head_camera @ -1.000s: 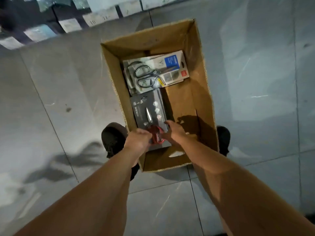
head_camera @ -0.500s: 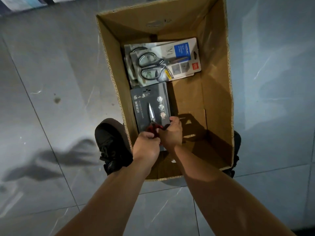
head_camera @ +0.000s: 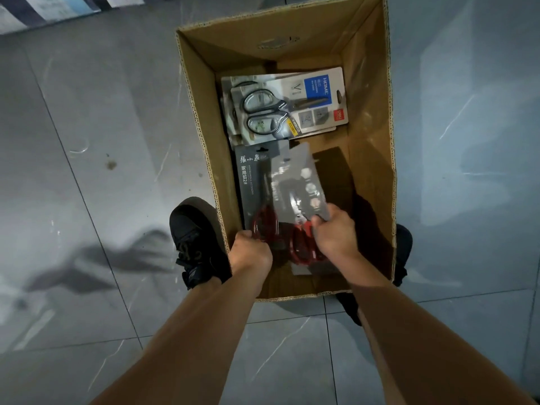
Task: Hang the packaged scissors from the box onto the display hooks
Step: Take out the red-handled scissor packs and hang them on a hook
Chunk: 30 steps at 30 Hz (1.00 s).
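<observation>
Down in the box [head_camera: 371,141], the left hand [head_camera: 251,255] grips a dark scissors pack [head_camera: 248,182] and the right hand [head_camera: 333,232] pinches a second, blurred pack [head_camera: 295,182]. Grey-handled packs [head_camera: 286,106] lie farther in. Glossy grey floor tiles [head_camera: 102,141] carry the box, with a black shoe [head_camera: 195,238] beside it.

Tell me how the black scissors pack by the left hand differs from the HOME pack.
The black pack has dark card and red handles; the HOME pack pale card, blue label, grey handles. The left hand grips the black pack; the HOME pack lies untouched. Both lie in the box.
</observation>
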Tool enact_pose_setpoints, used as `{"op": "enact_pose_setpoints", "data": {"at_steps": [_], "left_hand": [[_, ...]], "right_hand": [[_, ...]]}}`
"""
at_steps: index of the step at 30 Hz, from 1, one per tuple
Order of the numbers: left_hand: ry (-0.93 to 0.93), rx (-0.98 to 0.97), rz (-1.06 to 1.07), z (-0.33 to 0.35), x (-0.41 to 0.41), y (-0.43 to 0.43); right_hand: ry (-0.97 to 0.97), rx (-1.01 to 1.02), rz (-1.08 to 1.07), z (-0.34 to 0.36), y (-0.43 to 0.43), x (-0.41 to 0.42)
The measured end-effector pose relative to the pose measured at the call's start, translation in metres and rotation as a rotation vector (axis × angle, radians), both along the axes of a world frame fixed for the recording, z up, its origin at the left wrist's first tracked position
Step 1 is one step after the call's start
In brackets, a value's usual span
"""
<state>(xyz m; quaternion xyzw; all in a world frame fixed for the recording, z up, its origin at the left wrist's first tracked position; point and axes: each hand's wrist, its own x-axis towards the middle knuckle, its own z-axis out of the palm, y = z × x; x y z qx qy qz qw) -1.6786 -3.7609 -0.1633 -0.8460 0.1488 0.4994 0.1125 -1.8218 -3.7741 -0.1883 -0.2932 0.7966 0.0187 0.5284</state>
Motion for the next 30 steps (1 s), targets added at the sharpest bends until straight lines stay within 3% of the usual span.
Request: {"op": "enact_pose_setpoints", "data": {"at_steps": [6,12,16,19,24,30], "left_hand": [[-0.075,0.012,-0.03,-0.036,-0.017,-0.011],[-0.052,-0.039,-0.007,-0.085,-0.031,-0.022],[-0.158,-0.06,-0.078,-0.1,-0.034,-0.02],[-0.21,-0.104,-0.049,-0.093,-0.034,-0.022],[-0.097,-0.116,0.07,-0.075,-0.028,-0.026],[0.046,-0.229,0.218,0.011,-0.032,-0.029]], "right_hand": [[0.087,-0.141,0.065,0.034,-0.007,-0.045],[0.095,-0.148,0.131,0.024,-0.006,-0.056],[0.111,-0.14,0.121,0.023,0.0,-0.058],[0.097,-0.115,0.1,0.03,0.0,-0.058],[0.073,-0.103,0.078,0.049,-0.008,-0.059],[-0.049,-0.139,-0.079,0.106,-0.029,-0.077]]}}
